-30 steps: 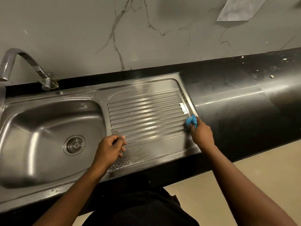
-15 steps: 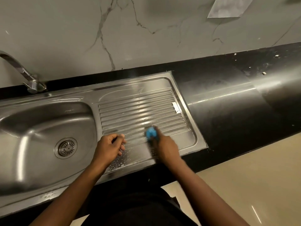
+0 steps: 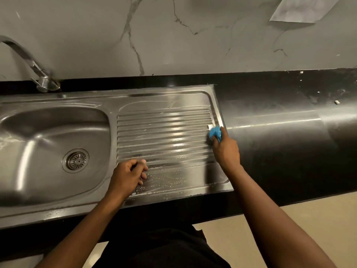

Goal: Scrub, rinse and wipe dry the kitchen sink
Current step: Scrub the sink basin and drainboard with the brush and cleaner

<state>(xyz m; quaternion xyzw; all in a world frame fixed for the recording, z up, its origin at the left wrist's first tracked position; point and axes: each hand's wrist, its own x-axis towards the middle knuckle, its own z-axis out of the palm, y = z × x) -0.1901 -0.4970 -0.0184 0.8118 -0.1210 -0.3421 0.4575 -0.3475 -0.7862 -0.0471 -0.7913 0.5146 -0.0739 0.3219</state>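
- A long black counter (image 3: pixel 280 151) runs along a grey stone wall (image 3: pixel 173 45) with thin dark and white veins in it.
- The floor (image 3: pixel 309 219) below is pale and smooth.
- A few white crumbs (image 3: pixel 337 102) lie on the far right of the counter.
- The sink (image 3: pixel 108 101) is shiny steel and is set into the counter on the left.
- Its bowl (image 3: pixel 48 132) is deep with round corners, and a round drain (image 3: pixel 76 160) with little slots sits in the bottom.
- A bent steel tap (image 3: pixel 25 57) stands behind the bowl.
- Right of the bowl is the flat draining board (image 3: pixel 164 132), with long ridges running side to side.
- Soap bubbles (image 3: pixel 166 180) and wet streaks cover the near part of the board.
- The right hand (image 3: pixel 227 149) grips a blue scrubber (image 3: pixel 215 132) tight, its dark underside pressed on the right end of the ridges, by the sink's edge.
- The left hand (image 3: pixel 127 176) rests on the near left part of the board with its fingers curled in; I cannot tell if something small is inside.
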